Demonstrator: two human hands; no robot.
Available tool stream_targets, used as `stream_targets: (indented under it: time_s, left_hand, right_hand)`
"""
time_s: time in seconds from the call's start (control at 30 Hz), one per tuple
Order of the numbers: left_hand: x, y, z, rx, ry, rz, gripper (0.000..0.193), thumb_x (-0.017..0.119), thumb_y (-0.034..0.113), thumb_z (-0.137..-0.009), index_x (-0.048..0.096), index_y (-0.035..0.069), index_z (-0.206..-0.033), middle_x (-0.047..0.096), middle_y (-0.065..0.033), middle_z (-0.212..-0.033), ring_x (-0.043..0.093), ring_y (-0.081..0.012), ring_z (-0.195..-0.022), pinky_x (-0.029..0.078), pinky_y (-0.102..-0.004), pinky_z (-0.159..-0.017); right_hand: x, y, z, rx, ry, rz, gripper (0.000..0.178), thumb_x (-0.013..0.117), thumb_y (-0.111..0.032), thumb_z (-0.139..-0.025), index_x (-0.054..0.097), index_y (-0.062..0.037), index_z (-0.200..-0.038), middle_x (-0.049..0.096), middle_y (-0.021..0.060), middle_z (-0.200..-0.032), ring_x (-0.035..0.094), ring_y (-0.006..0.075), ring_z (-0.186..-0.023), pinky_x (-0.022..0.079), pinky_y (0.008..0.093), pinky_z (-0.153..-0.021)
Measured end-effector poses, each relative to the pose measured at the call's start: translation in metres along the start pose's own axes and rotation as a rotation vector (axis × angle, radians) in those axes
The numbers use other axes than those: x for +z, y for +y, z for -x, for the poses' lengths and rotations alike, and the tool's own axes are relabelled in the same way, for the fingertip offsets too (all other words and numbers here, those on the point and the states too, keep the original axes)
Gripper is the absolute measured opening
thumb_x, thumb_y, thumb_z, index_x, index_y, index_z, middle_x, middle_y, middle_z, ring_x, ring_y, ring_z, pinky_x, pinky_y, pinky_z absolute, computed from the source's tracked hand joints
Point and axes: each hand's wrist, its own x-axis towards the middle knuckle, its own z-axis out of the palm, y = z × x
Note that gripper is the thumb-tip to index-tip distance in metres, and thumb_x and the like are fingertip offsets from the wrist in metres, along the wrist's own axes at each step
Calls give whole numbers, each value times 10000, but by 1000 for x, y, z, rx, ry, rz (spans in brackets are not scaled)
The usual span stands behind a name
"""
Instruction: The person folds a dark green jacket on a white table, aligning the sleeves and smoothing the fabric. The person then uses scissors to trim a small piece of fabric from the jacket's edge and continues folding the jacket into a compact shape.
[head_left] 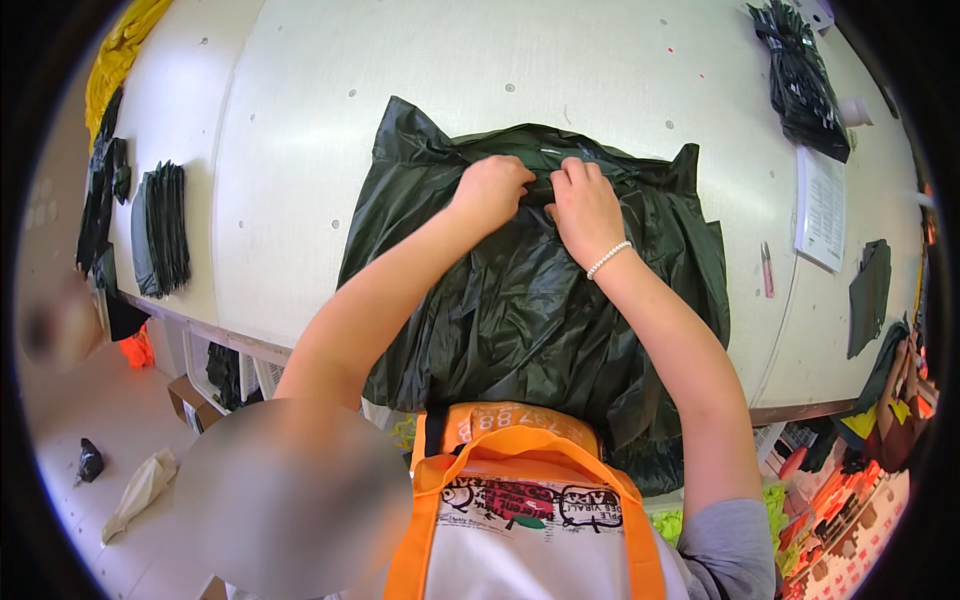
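Fingers (pixel 570 168) of the left hand (pixel 488 190) and right hand (pixel 590 212) pinch a dark fold of glossy green cloth (pixel 500 300). It lies beneath them on the worktop (pixel 285 110), its bulk spreading toward the wearer; beyond the fingers, its far edge runs left to right, both hands about equally near.

The bare left hand (pixel 493 185) is holding its fingers curled in a pinch, tips pointing rightward. The bare right hand (pixel 588 207) is facing it, near but apart, with bent fingers. The left forearm (pixel 385 275) and right forearm (pixel 680 345) are slanting inward; a white beaded bracelet (pixel 606 258) is circling the right wrist (pixel 617 268), and a grey fabric sleeve (pixel 728 550) is covering the right upper arm.
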Motion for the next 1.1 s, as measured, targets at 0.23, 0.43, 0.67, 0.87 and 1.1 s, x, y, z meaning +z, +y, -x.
stream_targets:
  time_s: [0.23,0.43,0.67,0.87,1.1]
  left_hand:
    - [-13,21,-7,139,70,-248,274,717,231,-730,671,73,-948,621,-75,-868,608,-246,-861,504,-357,-747]
    - [-9,-4,-31,14,-59,-182,264,712,261,-735,703,73,-919,653,-84,-851,626,-264,-849,516,-365,-733]
    - [-22,-38,-71,-50,-61,119,316,734,219,-728,686,72,-1003,669,-114,-943,638,-272,-871,513,-348,-768]
    - [-11,-35,-87,69,32,-173,139,656,160,-780,611,64,-869,605,-88,-861,598,-261,-919,507,-381,-742]
    - [-30,-31,-78,331,45,-533,141,534,129,-819,501,108,-954,560,-52,-756,623,-230,-660,509,-335,-525]
  right_hand:
    - [13,35,-28,78,-86,-243,136,682,-171,-743,679,-38,-718,619,107,-804,570,289,-865,481,379,-751]
    - [-1,14,-35,-12,165,103,154,581,-111,-776,663,-25,-874,606,104,-896,550,267,-912,472,352,-790]
    - [27,3,-12,15,181,76,293,549,-58,-761,591,61,-1025,565,143,-974,516,264,-958,438,320,-903]
    - [32,4,-10,10,146,128,329,549,-81,-764,588,54,-1062,555,130,-1010,506,242,-965,438,313,-910]
    - [11,28,-29,-31,4,-82,144,578,-138,-807,618,-10,-860,620,134,-864,571,294,-885,481,381,-789]
